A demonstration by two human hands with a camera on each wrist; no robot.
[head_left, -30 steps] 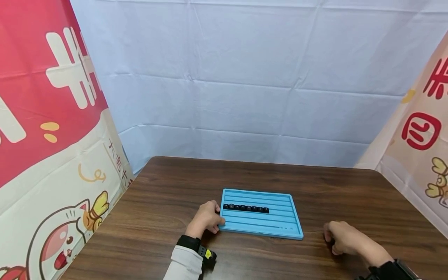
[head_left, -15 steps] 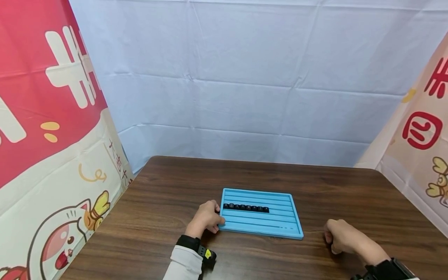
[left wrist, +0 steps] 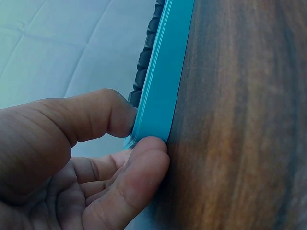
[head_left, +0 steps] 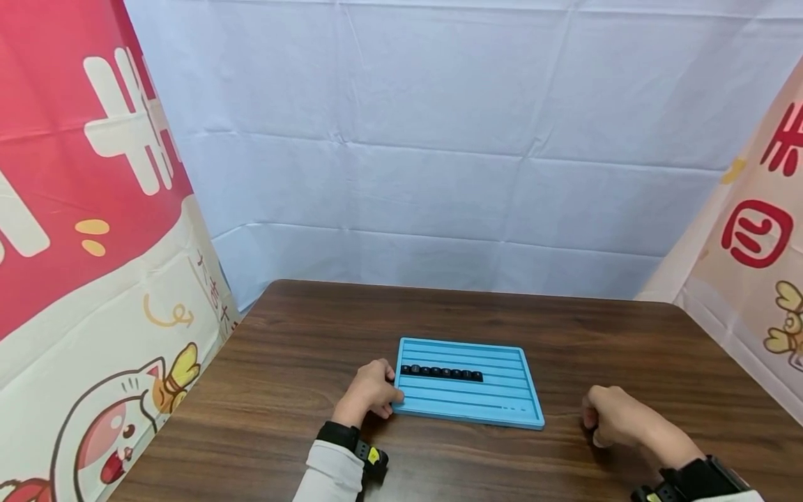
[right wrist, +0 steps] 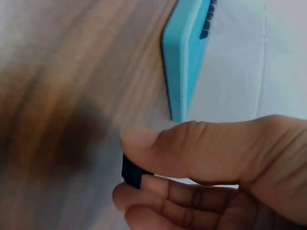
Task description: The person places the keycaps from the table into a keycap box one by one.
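A light-blue ridged tray (head_left: 464,406) lies on the table with a row of black keycaps (head_left: 442,373) set in one of its grooves, starting at the left side. My left hand (head_left: 369,389) holds the tray's near left corner; in the left wrist view, the thumb is on the rim and a finger presses the tray's outer side (left wrist: 165,81). Off to the right of the tray, my right hand (head_left: 620,418) is just above the tabletop. The right wrist view shows it pinching a small black keycap (right wrist: 132,173) between thumb and fingers, which partly cover it.
The brown wood-grain table (head_left: 326,321) reaches back to a pale blue-white cloth (head_left: 426,153). Printed cloths hang at the left (head_left: 94,293) and right (head_left: 753,279). Black bands with small devices are strapped on both wrists.
My right hand has risen slightly and shifted a little to the right, its wrist turning somewhat. The left hand and the tray stay where they were.
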